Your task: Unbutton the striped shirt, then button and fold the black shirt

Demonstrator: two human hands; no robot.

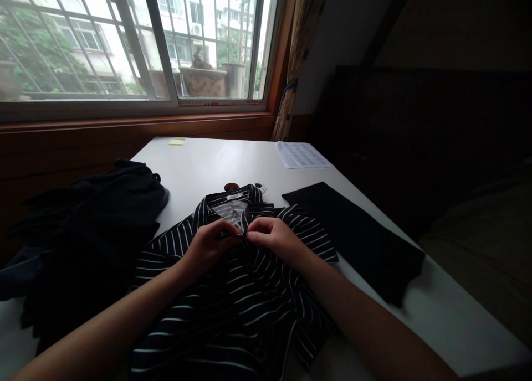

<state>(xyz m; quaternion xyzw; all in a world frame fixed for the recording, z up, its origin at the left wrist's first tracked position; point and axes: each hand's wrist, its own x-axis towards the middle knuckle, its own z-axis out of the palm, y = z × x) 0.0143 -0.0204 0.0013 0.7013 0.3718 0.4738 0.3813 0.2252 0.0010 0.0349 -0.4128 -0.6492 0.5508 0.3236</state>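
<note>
A black shirt with white stripes [253, 292] lies spread on the white table [220, 159], its collar toward the window. My left hand [214, 240] pinches the shirt's front edge just below the collar opening. Close beside it, my right hand [272, 237] pinches the same placket from the other side, the fingertips of both hands nearly touching. Whatever small part of the cloth sits between the fingertips is too small to make out. A pale label shows inside the collar.
Dark clothes [91, 220] are heaped on the table's left side. A folded black garment [357, 237] lies to the right. Printed sheets [303, 155] and a yellow note [177, 142] rest near the far edge. Beyond the shirt's collar are a brown round object [231, 187] and a white one [260, 187].
</note>
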